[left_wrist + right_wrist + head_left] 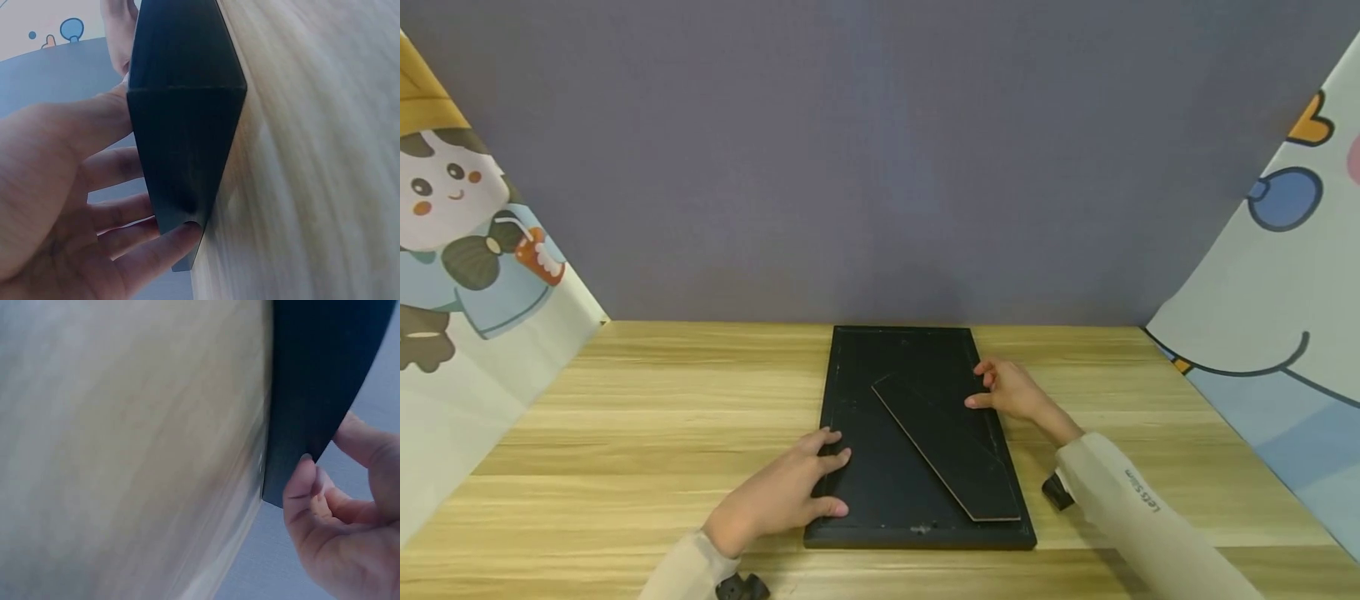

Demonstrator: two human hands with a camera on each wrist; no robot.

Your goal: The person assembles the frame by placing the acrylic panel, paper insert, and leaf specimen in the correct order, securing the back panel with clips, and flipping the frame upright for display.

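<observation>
A black picture frame [857,417] lies on the wooden table with its back up. Its black stand leg [947,450] slants across the backing. At the near left edge, my left hand [782,492] rests with spread fingers, the thumb over the top. The left wrist view shows that hand's little finger against the frame's side [181,144]. On the far right edge, my right hand [1015,392] holds the rim between thumb and bent fingers. In the right wrist view, one fingertip [305,462] presses the frame's side; the frame's front is hidden underneath.
The wooden table [685,400] extends on both sides of the frame. A grey panel [880,167] rises behind it. Printed cartoon panels stand at the left [512,350] and right [1240,275]. A black wrist device [1057,492] is beside the right sleeve.
</observation>
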